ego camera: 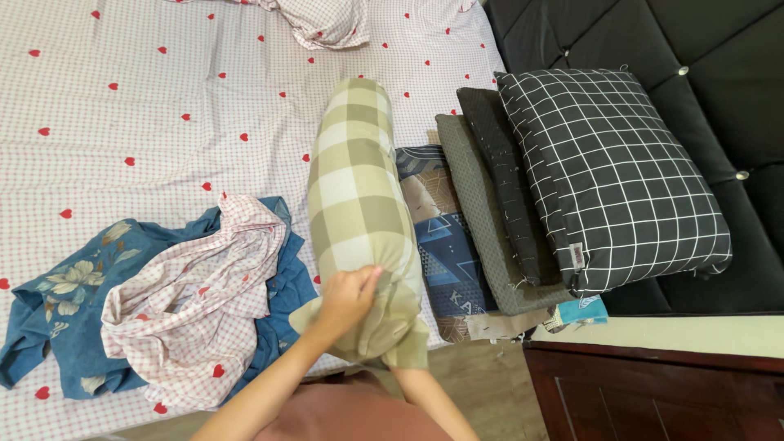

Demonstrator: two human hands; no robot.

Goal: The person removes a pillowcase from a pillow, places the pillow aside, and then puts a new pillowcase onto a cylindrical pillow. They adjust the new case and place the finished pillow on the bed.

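Left hand (347, 298) gripping checked bolster (359, 212) end, right hand hidden beneath it, grasp unclear, crumpled cloths (188, 310) beside

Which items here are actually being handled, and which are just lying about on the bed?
In hand:
- green checked bolster, its near end gripped by the left hand
- right hand, mostly hidden under it

Lying about:
- crumpled heart-print cloth on blue floral cloth
- black grid pillow
- stacked grey pillows

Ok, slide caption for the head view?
Left hand grips green checked bolster beside stacked pillows on heart-print bed.
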